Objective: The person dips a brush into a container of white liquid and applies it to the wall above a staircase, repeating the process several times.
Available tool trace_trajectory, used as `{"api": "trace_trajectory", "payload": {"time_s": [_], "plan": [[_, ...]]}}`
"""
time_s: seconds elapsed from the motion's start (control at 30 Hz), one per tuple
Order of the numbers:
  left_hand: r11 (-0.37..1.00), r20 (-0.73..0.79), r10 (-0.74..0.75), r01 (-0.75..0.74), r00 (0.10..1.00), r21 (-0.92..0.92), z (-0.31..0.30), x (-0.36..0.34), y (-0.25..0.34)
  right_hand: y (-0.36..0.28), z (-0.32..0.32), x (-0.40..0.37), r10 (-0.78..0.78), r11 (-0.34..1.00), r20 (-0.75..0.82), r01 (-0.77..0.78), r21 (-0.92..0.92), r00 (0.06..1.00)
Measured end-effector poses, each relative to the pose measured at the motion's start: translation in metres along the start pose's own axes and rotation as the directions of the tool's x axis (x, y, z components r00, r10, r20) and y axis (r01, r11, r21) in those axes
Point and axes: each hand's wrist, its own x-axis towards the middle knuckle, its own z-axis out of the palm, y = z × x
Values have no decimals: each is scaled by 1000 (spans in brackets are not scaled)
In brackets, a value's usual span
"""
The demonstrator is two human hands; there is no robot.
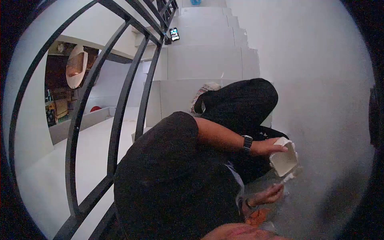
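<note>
My left hand, with a watch on the wrist, is closed round the edge of a white open container. The container is tilted, its opening faces me, and white paste is smeared along its rim. Just below it, my right hand pinches a small tool whose end carries white paste. That end is close under the container's lower rim, beside the wall. The fingers cover most of the tool, and I cannot tell its exact kind. Near my right wrist lies something orange.
A grey-white wall stands close on my right. Black metal railing runs along my left, with a lower floor beyond. White stairs lead upward ahead, and a lit phone rests on a step by the railing. My bent legs fill the middle.
</note>
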Motion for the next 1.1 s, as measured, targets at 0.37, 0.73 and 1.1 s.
{"api": "trace_trajectory", "payload": {"time_s": [0.37,0.73,1.1], "plan": [[899,-160,425,-436,891,-42,62,-148,164,-193,24,-27,-519,855,314,472,217,795],[835,-352,441,-521,826,-178,79,-216,229,-293,58,14,-341,832,911,-377,407,230],[778,-358,624,-515,694,359,10,-198,302,-355,167,0,-143,778,984,-603,178,105]]}}
